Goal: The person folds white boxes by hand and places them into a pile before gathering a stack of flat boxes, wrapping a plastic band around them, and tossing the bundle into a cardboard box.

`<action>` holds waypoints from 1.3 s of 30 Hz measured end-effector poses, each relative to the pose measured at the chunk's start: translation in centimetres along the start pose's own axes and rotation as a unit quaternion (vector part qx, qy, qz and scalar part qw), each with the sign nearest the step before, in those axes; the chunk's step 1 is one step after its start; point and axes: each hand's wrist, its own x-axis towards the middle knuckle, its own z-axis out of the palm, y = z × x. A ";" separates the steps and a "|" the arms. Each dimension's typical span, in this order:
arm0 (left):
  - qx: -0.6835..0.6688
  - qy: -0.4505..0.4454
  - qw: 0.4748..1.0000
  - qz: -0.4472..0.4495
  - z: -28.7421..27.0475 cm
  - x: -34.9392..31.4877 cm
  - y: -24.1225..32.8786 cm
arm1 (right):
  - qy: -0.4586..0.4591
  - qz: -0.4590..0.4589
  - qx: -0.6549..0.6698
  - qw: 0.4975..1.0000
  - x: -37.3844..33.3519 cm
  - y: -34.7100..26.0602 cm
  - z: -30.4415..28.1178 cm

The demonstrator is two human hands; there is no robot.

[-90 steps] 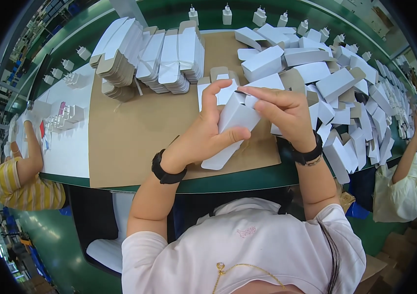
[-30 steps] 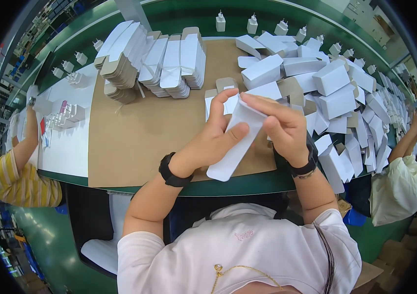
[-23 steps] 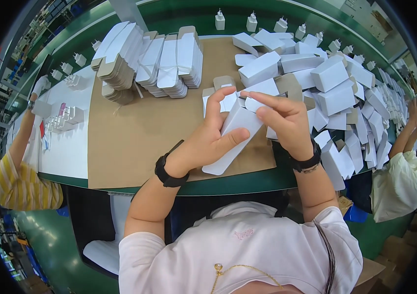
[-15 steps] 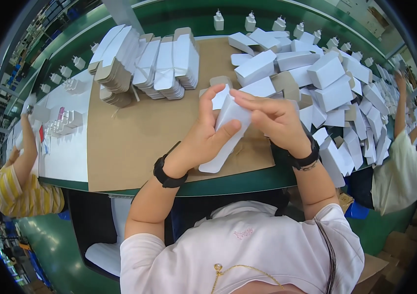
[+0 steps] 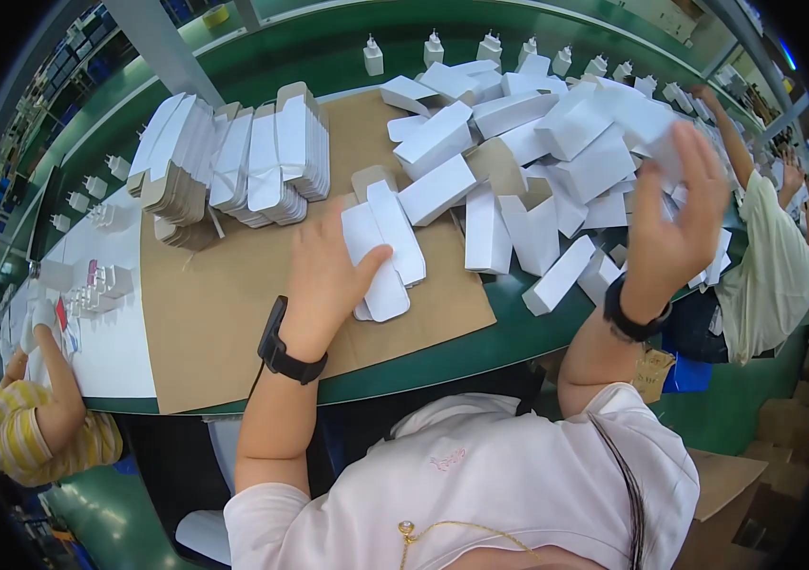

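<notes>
On the brown cardboard sheet (image 5: 224, 323), my left hand (image 5: 323, 275) lies with fingers stretched along the left side of several flat, folded white cartons (image 5: 387, 290). Its thumb rests on top of them. My right hand (image 5: 675, 223) is raised at the right over a heap of formed white cartons (image 5: 580, 133), its fingers and thumb apart. A white carton (image 5: 647, 119) lies just past its fingers, partly hidden by them. Dark bands circle both my wrists.
Tied stacks of flat cartons (image 5: 271, 161) stand at the back left. White plug-like items (image 5: 373, 57) line the green bench's far side. A co-worker in yellow stripes (image 5: 48, 427) sits left, beside a white surface (image 5: 119, 342). Another co-worker in a pale top (image 5: 770, 275) is at right.
My hands have parted. The carton held between them has left them; my right hand has swung right to the heap, while my left has moved left and down to the flat cartons.
</notes>
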 end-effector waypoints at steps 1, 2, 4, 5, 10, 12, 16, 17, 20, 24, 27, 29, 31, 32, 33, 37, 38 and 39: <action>-0.018 -0.070 0.996 -0.058 0.0 0.1 0.2 | 0.000 -0.001 -0.002 1.000 0.1 1.7 -0.1; -0.035 -0.139 0.983 -0.117 0.0 0.2 0.3 | -0.020 -0.020 -0.098 0.995 -0.1 3.5 -0.1; -0.075 -0.126 0.982 -0.115 0.5 0.4 0.2 | -0.060 -0.041 -0.197 0.978 -0.7 6.2 0.7; -0.111 -0.113 0.980 -0.117 0.7 0.4 -0.1 | -0.060 -0.041 -0.195 0.978 -1.4 6.3 1.2; -0.186 -0.135 0.945 -0.234 -0.6 1.1 -0.2 | -0.101 0.134 0.067 0.984 -2.6 4.2 3.0; -0.184 -0.133 0.937 -0.264 -1.1 1.3 -0.1 | -0.139 0.093 0.167 0.972 -3.0 2.7 3.8; -0.222 -0.037 0.942 -0.247 -1.4 0.8 -0.6 | -0.296 0.101 0.291 0.904 -4.2 -0.9 4.4; -0.208 -0.043 0.947 -0.242 -1.5 0.7 -0.6 | -0.333 0.096 0.313 0.885 -4.8 -1.3 4.7; -0.210 -0.029 0.945 -0.248 -2.2 0.9 0.1 | -0.423 0.135 0.351 0.824 -5.5 -2.8 4.7; -0.358 -0.068 0.902 -0.232 -2.3 0.4 0.8 | -0.486 0.185 0.381 0.765 -6.0 -4.5 5.4; -0.420 -0.106 0.877 -0.210 -2.5 0.0 2.3 | -0.457 0.152 0.388 0.786 -7.0 -4.4 5.9; -0.428 -0.096 0.877 -0.197 -2.4 -0.2 2.5 | -0.409 0.119 0.414 0.804 -7.2 -4.8 5.8; -0.433 -0.082 0.889 -0.127 -1.5 -0.3 1.8 | -0.416 0.111 0.414 0.803 -7.0 -4.1 5.9; -0.436 -0.066 0.896 -0.055 -1.3 -0.3 1.6 | -0.420 0.101 0.414 0.801 -6.8 -3.8 5.9; -0.436 -0.065 0.896 -0.056 -1.0 -0.5 1.9 | -0.421 0.101 0.415 0.800 -6.5 -3.7 5.6; -0.456 -0.118 0.881 0.054 -0.7 -0.4 3.4 | -0.454 0.134 0.417 0.776 -5.6 -3.9 4.4; -0.499 -0.105 0.859 0.039 -0.4 -0.7 3.9 | -0.434 0.177 0.438 0.767 -6.4 -3.9 4.4; -0.541 -0.091 0.836 0.023 -0.3 -0.8 4.3 | -0.412 0.219 0.459 0.756 -6.8 -3.9 4.3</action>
